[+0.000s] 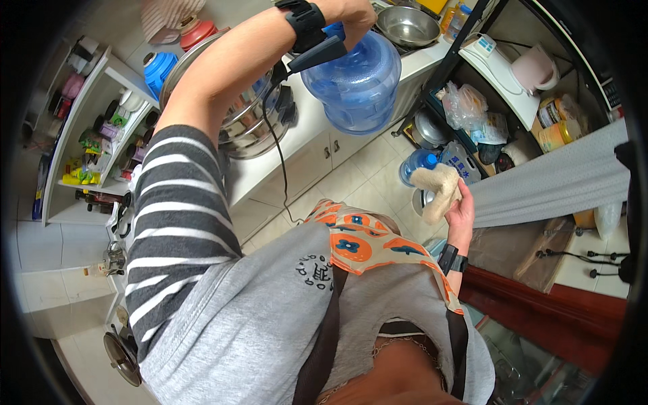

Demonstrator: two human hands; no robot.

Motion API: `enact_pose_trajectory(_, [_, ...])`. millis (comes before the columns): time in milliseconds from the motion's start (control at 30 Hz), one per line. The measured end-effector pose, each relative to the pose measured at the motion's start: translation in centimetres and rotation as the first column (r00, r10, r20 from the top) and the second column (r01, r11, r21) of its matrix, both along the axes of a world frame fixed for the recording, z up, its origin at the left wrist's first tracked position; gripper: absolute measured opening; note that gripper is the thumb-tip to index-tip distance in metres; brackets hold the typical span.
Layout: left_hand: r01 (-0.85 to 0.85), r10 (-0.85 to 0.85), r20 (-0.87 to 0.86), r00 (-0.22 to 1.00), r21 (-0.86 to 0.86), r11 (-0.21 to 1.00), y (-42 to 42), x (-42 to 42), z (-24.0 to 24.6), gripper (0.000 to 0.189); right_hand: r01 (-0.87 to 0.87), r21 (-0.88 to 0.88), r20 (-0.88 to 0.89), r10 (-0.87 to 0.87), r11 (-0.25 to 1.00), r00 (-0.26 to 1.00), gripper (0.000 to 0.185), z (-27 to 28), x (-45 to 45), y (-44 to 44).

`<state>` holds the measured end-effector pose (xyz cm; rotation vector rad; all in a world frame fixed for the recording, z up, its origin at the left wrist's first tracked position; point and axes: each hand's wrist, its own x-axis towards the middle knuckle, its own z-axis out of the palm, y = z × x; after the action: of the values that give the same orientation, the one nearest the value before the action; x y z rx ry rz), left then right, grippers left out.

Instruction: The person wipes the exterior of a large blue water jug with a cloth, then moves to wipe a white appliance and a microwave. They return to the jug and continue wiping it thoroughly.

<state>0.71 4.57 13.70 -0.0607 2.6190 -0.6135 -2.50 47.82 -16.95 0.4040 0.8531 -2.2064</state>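
At the top edge, my left hand (357,17) is around the neck of a large translucent blue water jug (354,81), its fingers partly hidden. The jug overlaps the front edge of the white counter (309,144); I cannot tell whether it rests there. A black device (318,56) with a cable hangs by my left wrist, in front of the jug. Off to the right, my right hand (461,207) holds a beige cloth (438,192), bunched and drooping over the fingers, above the floor.
A stacked steel steamer (248,126) stands left of the jug; a steel pan (408,26) is behind it. On the floor are a smaller blue bottle (416,167) and a metal pot (430,129). A black-framed shelf (498,81) and a grey curtain (552,177) border the right side.
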Motion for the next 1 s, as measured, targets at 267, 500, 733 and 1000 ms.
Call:
enact_pose_trajectory(267, [-0.085, 0.091, 0.005, 0.996, 0.396, 0.914, -10.7, -8.6, -4.2, 0.023, -0.079, 0.005, -0.007, 0.079, 0.997, 0.997, 0.033, 0.7, -7.6, -4.2])
enact_pose_trajectory(500, [0.236, -0.035, -0.262, 0.964, 0.795, 0.559, -15.0, -8.2, -5.1, 0.018, -0.347, -0.025, -0.098, 0.343, 0.938, 0.934, 0.034, 2.4, -17.4, -15.0])
enact_pose_trajectory(733, [-0.31, 0.585, -0.211, 0.783, 0.683, 0.661, -7.3, -4.9, -1.7, 0.132, -0.564, -0.1, -0.217, 0.535, 0.82, 0.816, 0.036, 7.6, -21.7, -27.4])
enact_pose_trajectory(1000, [0.255, 0.923, -0.385, 0.02, 0.894, 0.368, -4.3, 1.1, -13.9, 0.094, -0.526, -0.083, -0.322, 0.477, 0.846, 0.818, 0.037, 13.2, -21.8, -34.9])
